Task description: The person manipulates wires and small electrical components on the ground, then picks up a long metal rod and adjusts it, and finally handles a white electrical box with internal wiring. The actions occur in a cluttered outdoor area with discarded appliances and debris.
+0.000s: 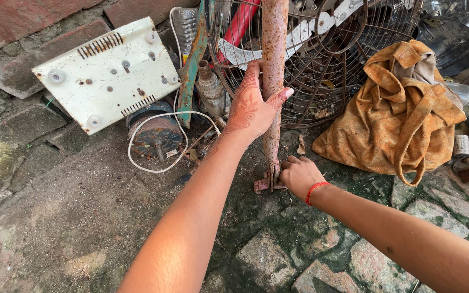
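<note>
A person's left hand (251,108), patterned with henna, wraps its fingers (280,96) closed around a rusty upright pole (274,49) at the centre of the frame, while the right hand (298,176), a red thread at the wrist, curls its fingers closed at the pole's foot (267,182), touching the bent metal where it meets the stone floor (299,255). At 12 o'clock from the hands stands a wire fan cage (327,70), just behind the pole. At 10 o'clock lies a dirty white panel (107,73), tilted against brick, with a round rusty motor (156,135) and a loop of white cord (153,163) just below it. At 3 o'clock a mustard cloth bag (397,119) slumps on the stones, near the cage.
</note>
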